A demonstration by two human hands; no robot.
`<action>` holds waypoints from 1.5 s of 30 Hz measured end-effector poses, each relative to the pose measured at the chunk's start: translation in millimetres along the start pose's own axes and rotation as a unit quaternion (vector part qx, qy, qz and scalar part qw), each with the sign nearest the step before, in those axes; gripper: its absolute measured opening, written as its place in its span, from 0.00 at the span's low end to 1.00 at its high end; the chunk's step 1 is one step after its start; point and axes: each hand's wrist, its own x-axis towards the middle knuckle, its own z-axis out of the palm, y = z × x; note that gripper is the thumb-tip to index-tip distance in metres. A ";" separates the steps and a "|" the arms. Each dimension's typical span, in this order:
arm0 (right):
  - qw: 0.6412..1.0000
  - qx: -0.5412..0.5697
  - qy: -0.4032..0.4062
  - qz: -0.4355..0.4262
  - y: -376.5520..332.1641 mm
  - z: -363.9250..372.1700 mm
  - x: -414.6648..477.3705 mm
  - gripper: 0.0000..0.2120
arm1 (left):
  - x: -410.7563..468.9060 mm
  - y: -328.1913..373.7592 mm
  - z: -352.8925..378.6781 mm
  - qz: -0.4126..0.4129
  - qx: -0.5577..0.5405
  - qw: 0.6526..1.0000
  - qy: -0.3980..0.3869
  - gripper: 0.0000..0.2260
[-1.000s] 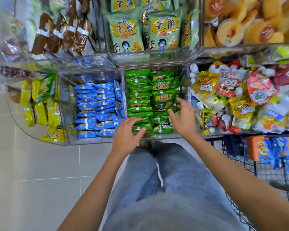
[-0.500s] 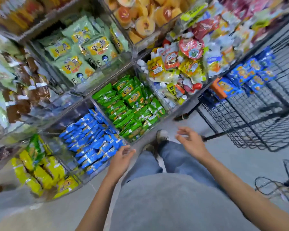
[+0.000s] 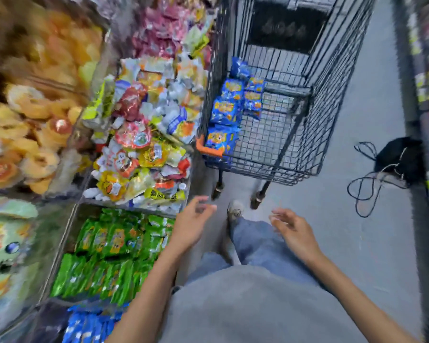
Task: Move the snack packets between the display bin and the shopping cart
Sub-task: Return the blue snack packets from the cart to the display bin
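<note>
Both of the person's hands were empty. The left hand (image 3: pixel 193 226) hung with its fingers loosely spread, and the right hand (image 3: pixel 292 231) was the same, slack and holding nothing. Much of the scene was smeared with blur, but that much was plain.

The shopping cart (image 3: pixel 332 95) stood ahead of them at about 12 o'clock, well apart from either hand. The blue snack packets (image 3: pixel 226 107) lay inside it, strung in a loose row against its wall on the shelf side. The row's long axis ran from 6 toward 12 o'clock, and its near end sat just behind the cart's orange corner (image 3: pixel 208 149).

From the left hand the row lay between 12 and 1 o'clock; from the right hand it lay at about 11. The left hand looked the nearer of the two, with the straighter line over the cart's near rim.

Packets of what looked like the same blue sat in the display bin (image 3: pixel 50 315), low at about 7 o'clock from the left hand, just past the green packets (image 3: pixel 109 256).

I judged that the next reach, if it went to the cart, would have to go forward and then down over the wire edge.
</note>
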 end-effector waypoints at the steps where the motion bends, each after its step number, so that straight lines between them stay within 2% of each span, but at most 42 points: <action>1: 1.000 0.005 0.005 -0.005 -8.8 -2.6 11.0 0.08 | 13.2 14.2 2.2 0.019 -0.007 1.000 0.001 0.10; 8: 0.999 0.018 0.009 -0.046 -85.6 -3.5 110.4 0.07 | 99.1 90.8 8.4 0.104 0.016 0.990 0.097 0.08; 11: 0.999 0.016 0.000 -0.036 -109.5 22.0 170.3 0.09 | 132.6 99.6 10.1 0.121 0.089 0.977 0.153 0.14; 13: 1.000 -0.010 -0.011 -0.008 -117.0 47.6 212.6 0.15 | 153.2 101.0 11.5 0.121 0.137 0.966 0.183 0.20; 15: 0.997 -0.058 -0.026 0.031 -118.5 74.1 248.2 0.20 | 171.1 98.0 12.5 0.105 0.170 0.963 0.183 0.24; 17: 0.993 -0.103 -0.023 0.058 -114.1 97.8 269.4 0.19 | 183.1 90.4 13.3 0.082 0.192 0.965 0.160 0.28; 19: 0.992 -0.100 0.014 0.081 -108.7 114.4 279.7 0.20 | 188.2 83.7 13.1 0.073 0.202 0.967 0.135 0.30; 22: 0.989 -0.075 0.052 0.113 -109.2 121.5 282.7 0.19 | 189.8 81.3 9.2 0.085 0.201 0.966 0.139 0.28; 25: 0.995 -0.031 0.064 0.067 -117.4 103.0 272.8 0.15 | 187.5 87.9 5.4 0.104 0.168 0.966 0.169 0.23; 27: 0.996 0.049 0.065 0.031 -128.1 82.4 259.8 0.15 | 187.0 94.8 3.1 0.123 0.139 0.965 0.187 0.21; 30: 0.988 0.153 0.005 0.000 -146.2 60.8 241.4 0.18 | 192.0 107.4 0.3 0.114 0.056 0.980 0.152 0.22; 32: 0.983 0.176 -0.060 0.006 -155.1 61.0 233.7 0.16 | 200.4 112.1 -0.6 0.060 -0.036 0.991 0.113 0.22; 34: 0.970 0.219 -0.100 0.023 -158.9 67.5 231.9 0.10 | 210.9 111.8 -4.8 -0.019 -0.117 0.986 0.115 0.20; 35: 0.961 0.253 -0.102 0.039 -159.1 71.3 234.0 0.07 | 215.1 110.4 -8.3 -0.057 -0.158 0.979 0.115 0.18; 37: 0.953 0.287 -0.033 0.088 -153.4 79.5 247.3 0.12 | 219.4 104.7 -15.8 -0.101 -0.231 0.963 0.095 0.09; 38: 0.954 0.275 0.018 0.116 -147.2 84.0 258.1 0.14 | 219.1 101.6 -18.9 -0.111 -0.251 0.957 0.088 0.07; 40: 0.966 0.190 0.073 0.160 -132.4 94.0 279.4 0.19 | 218.6 95.3 -24.1 -0.127 -0.278 0.948 0.089 0.09; 42: 0.979 0.083 0.048 0.178 -121.0 104.7 294.1 0.25 | 218.0 90.5 -27.5 -0.138 -0.303 0.938 0.100 0.09; 45: 0.984 0.021 0.038 0.173 -113.6 112.0 305.3 0.21 | 219.8 84.9 -32.7 -0.177 -0.324 0.922 0.120 0.09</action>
